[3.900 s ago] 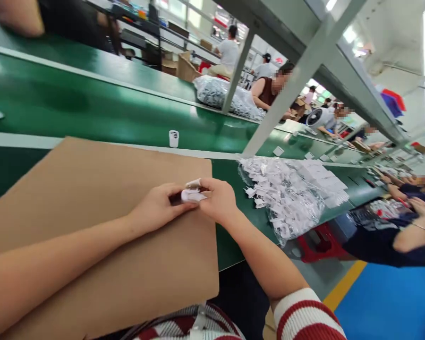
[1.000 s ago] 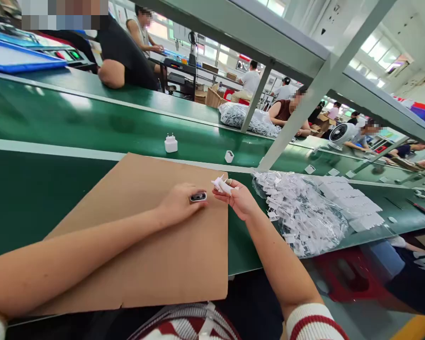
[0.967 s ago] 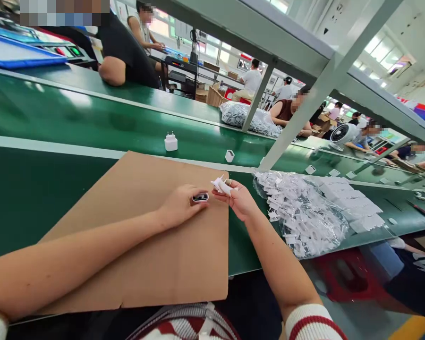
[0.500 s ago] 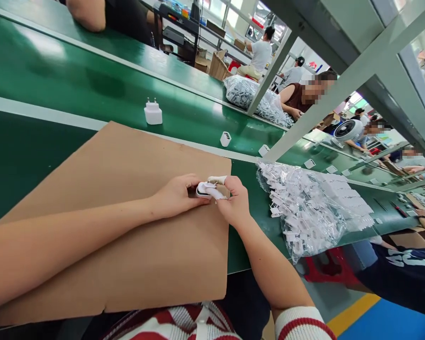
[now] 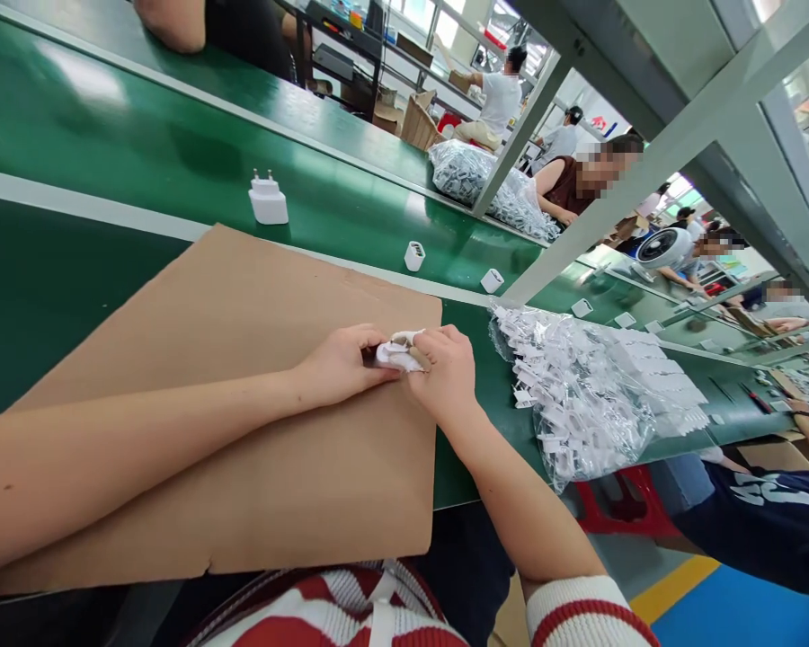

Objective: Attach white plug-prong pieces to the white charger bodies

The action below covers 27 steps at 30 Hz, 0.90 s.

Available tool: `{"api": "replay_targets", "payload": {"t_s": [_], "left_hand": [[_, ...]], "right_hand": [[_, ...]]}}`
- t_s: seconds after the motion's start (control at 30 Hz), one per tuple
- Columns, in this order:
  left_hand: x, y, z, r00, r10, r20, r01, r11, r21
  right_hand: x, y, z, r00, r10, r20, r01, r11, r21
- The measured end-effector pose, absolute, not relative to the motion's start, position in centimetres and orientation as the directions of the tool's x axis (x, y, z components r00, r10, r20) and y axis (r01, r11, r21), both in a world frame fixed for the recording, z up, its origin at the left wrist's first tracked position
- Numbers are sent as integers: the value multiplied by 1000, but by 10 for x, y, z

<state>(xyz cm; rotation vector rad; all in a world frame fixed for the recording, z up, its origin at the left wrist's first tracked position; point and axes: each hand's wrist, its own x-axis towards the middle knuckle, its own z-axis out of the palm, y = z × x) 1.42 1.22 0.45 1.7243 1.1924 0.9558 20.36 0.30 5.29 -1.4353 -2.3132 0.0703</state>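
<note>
Both hands meet over the far right part of the brown cardboard sheet, and the work looks to be in mid-course: the left hand has its fingers closed around a small white charger body, while the right hand is pressed against the same piece from the other side, fingers curled and pinching a small white part onto it; how far that part is seated cannot be told, since the fingers hide the joint. Judged from how things lie, this one piece is not yet finished and set down, and much is left. Just to the right of the grip lies a clear plastic bag heaped full of small white parts, with flat white pieces stacked on its far side. Beyond the grip, on the green conveyor belt, a white charger with two pins stands upright, well apart from the hands, and nearer, to the right of it, a small white charger shell stands with another shell further right. Further off, across the belt, a second bag of parts lies beside a seated co-worker
</note>
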Motion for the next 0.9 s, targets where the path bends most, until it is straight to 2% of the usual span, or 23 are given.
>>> {"api": "replay_targets", "payload": {"t_s": [0.07,0.17,0.27,0.33,0.4,0.47,0.53,0.57,0.63,0.7,0.77,0.83,0.9], "left_hand": [[16,10,4,251,957,149,348,-232,908],[18,7,4,252,955,158,366,-245,898],[13,18,9,279,958,63,396,-175,901],[4,39,16,238,971,24,424,-126,897],[-10,70,26,135,990,50,459,-107,882],[-27,107,33,16,995,98,499,-92,862],[-45,142,35,-102,986,130,543,-54,838],[-53,157,34,-156,978,140,565,-28,825],[-66,179,30,-224,963,153,606,14,795],[-70,189,26,-260,947,186,640,25,768],[-65,189,25,-280,923,262,669,-8,744],[-49,184,25,-264,877,401,722,-96,685],[-29,180,26,-176,855,488,793,-171,585]], "right_hand": [[200,2,50,-346,891,294,862,426,-274],[202,-2,39,-296,918,263,841,381,-385],[225,-12,33,-246,921,303,766,376,-521],[252,-23,36,-189,918,347,771,358,-526],[284,-35,43,-149,916,371,866,302,-399],[314,-46,49,-72,929,363,970,150,-191],[335,-53,51,21,949,313,1000,-20,-6],[342,-55,50,57,959,278,996,-75,54],[351,-56,47,83,973,215,989,-107,104],[356,-55,43,69,977,200,993,-87,82],[358,-53,41,55,972,230,998,-59,12],[355,-51,41,34,958,283,992,2,-124],[344,-47,40,15,947,319,932,102,-348]]}}
